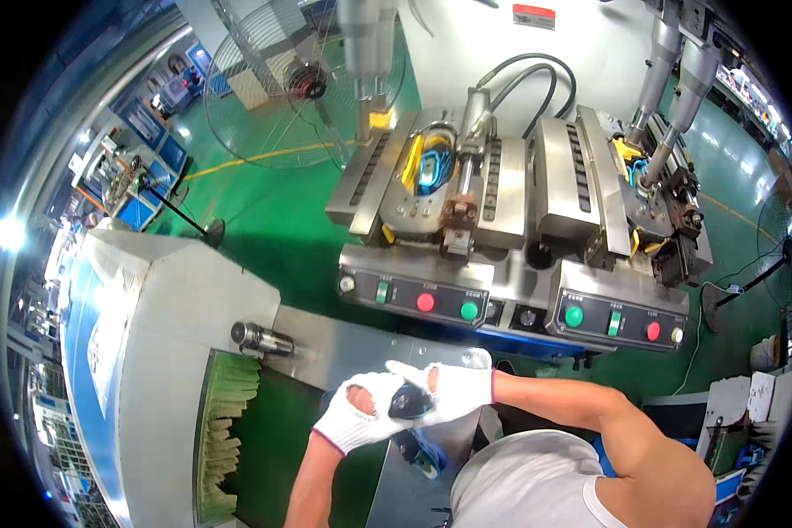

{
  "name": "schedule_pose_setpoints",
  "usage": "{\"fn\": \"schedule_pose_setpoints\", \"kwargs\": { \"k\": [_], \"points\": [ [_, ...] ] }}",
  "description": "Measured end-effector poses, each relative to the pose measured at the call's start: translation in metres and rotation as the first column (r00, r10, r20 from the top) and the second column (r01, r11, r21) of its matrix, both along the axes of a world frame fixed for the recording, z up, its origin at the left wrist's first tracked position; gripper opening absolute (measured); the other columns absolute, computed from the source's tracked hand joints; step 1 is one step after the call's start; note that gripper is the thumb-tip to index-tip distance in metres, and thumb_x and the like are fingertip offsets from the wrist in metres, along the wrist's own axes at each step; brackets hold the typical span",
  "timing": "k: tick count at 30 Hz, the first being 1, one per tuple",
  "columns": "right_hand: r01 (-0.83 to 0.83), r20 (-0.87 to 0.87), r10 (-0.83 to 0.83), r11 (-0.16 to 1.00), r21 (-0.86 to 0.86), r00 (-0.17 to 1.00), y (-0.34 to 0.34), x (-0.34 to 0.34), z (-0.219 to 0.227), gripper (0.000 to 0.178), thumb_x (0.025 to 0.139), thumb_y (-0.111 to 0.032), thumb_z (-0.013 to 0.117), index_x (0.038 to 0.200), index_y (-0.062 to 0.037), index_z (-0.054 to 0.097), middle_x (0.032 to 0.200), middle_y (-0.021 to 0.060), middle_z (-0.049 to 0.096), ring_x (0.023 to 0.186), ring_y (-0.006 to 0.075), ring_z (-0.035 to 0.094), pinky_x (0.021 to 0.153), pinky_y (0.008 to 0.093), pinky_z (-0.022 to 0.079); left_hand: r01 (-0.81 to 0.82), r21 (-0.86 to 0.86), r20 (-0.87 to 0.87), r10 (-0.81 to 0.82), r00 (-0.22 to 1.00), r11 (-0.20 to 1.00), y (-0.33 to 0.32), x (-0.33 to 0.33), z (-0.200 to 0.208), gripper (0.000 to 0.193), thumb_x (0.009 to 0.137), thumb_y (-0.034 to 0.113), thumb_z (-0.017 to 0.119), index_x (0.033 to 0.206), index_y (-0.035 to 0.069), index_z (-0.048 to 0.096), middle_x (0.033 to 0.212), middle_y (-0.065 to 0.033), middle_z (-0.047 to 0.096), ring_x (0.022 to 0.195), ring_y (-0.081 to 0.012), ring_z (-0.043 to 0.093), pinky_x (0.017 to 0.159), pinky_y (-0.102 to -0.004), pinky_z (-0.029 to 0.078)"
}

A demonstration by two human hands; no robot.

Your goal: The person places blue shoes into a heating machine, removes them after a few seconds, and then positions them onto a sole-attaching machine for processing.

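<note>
White knit gloves cover both my hands. Between them, over the metal table [387,348], is a dark shoe [410,401] with a rounded end showing. My left hand [358,410] wraps its left side, and my right hand [453,392] grips it from the right, fingers stretched over the top. The gloves hide much of the shoe. Just below my hands a black and blue shoe [424,455] lies on the table; whether it touches the held one I cannot tell. A dark metal cylinder [264,340] lies on the table's left end.
Ahead stands a two-station press [493,273] with red and green buttons; a blue shoe [431,167] sits in its left station. At left is a pale machine housing [167,299] with a green bristled opening [224,431]. A caged fan [304,79] stands behind.
</note>
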State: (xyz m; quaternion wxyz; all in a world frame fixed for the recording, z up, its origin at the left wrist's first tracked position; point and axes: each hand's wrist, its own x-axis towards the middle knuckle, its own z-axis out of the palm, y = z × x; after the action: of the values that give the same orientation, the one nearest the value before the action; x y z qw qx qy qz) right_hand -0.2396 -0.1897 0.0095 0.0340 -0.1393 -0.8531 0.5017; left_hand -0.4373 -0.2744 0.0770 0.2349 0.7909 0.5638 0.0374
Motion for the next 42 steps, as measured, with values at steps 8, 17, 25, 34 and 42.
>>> {"fn": "schedule_pose_setpoints", "kwargs": {
  "k": [8,17,25,34,42],
  "points": [
    [0.34,0.2,-0.551,0.163,-0.926,0.81,0.057,0.173,-0.03,0.057,0.084,-0.018,0.085,0.133,0.0005,0.062,0.099,0.0026,0.07,0.082,0.0085,0.061,0.069,0.0271,0.051,-0.169,0.399,0.273,0.06,0.96,0.901,0.253,0.055,0.03,0.052,0.089,0.029,0.079,0.13,0.002,0.062,0.13,-0.0204,0.066,0.12,-0.0363,0.064,0.104,-0.0433,0.05],
    [-0.114,0.049,-0.886,-0.114,-0.987,0.461,0.053,0.258,-0.024,0.101,0.073,-0.018,0.087,0.157,0.0045,0.034,0.149,0.0186,0.055,0.132,0.0307,0.058,0.114,0.0444,0.046,-0.508,0.361,0.104,0.507,0.855,0.782,0.512,0.071,-0.1,0.075,0.088,0.045,0.073,0.147,0.006,0.048,0.143,-0.0269,0.056,0.127,-0.0436,0.059,0.108,-0.05,0.045],
    [-0.111,0.018,-0.953,-0.053,-0.992,0.302,0.077,0.243,-0.025,0.095,0.076,-0.001,0.076,0.16,-0.0002,0.031,0.15,0.0188,0.053,0.129,0.0342,0.06,0.109,0.0473,0.05,-0.542,0.319,0.01,0.569,0.822,0.777,0.538,0.048,-0.088,0.071,0.077,0.042,0.081,0.136,0.009,0.06,0.132,-0.0204,0.067,0.123,-0.0378,0.063,0.106,-0.0486,0.048],
    [0.363,0.16,-0.925,-0.026,-0.931,0.345,0.176,0.138,0.011,0.046,0.083,0.004,0.073,0.128,0.0042,0.06,0.102,0.0114,0.073,0.088,0.02,0.072,0.074,0.0323,0.062,-0.686,0.386,0.549,0.444,0.708,0.617,0.278,0.001,0.013,0.063,0.077,0.016,0.085,0.133,0.001,0.059,0.124,-0.0168,0.067,0.109,-0.0274,0.067,0.099,-0.0379,0.052],
    [0.557,0.13,-0.855,0.206,-0.805,0.503,0.416,-0.069,-0.015,0.013,0.086,-0.006,0.071,0.099,-0.0073,0.068,0.093,0.0085,0.07,0.074,0.0235,0.068,0.069,0.0397,0.062,-0.942,0.226,0.354,0.88,0.317,0.248,0.0,-0.056,-0.091,0.063,0.071,0.019,0.087,0.126,0.005,0.061,0.121,-0.0164,0.065,0.113,-0.035,0.064,0.101,-0.043,0.05]
  ]
}}
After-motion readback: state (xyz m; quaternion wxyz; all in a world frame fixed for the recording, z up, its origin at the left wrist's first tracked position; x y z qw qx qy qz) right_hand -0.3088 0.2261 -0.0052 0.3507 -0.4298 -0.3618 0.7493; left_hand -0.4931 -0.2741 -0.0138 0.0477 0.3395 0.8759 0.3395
